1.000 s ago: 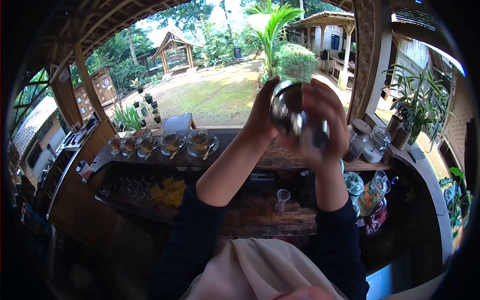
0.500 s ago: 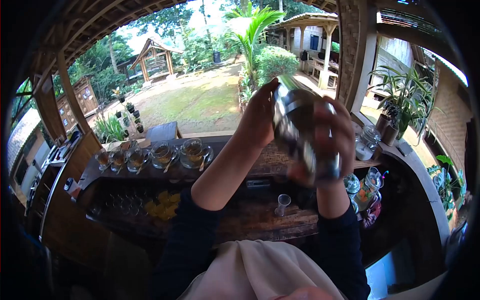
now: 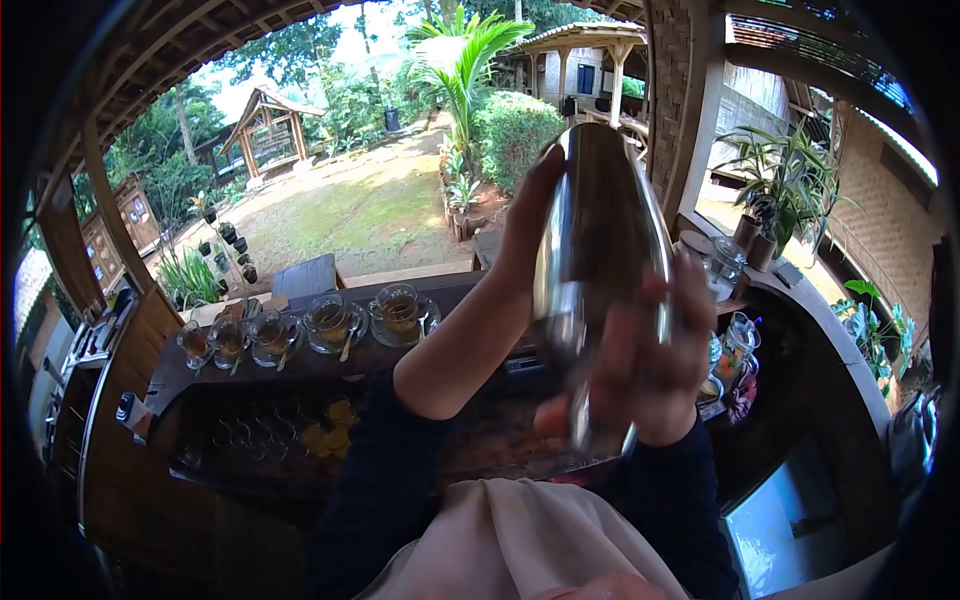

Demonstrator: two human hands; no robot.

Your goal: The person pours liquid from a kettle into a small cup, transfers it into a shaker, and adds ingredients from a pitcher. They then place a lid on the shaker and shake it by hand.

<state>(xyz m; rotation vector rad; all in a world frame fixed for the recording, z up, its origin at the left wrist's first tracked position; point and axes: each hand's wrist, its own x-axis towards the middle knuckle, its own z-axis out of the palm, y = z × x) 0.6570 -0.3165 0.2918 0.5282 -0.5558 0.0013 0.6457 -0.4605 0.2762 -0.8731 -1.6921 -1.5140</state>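
A shiny metal cocktail shaker is raised in front of me, tilted, its wide end up and away from me. Along its left side, my left hand is closed round it, fingers mostly hidden behind the metal. Lower down, my right hand wraps the end nearer me, its fingers blurred by motion. Beyond my left forearm, a row of glass cups of amber drink stands on saucers with small spoons.
Below the cups, upturned clear glasses and yellow round pieces lie in a dark recess of the wooden counter. At right are a glass jar, a glass pitcher and potted plants.
The shaker has swung more upright and is seen more lengthwise, both hands still on it. My view has shifted to the right. The small clear cup on the counter is now hidden.
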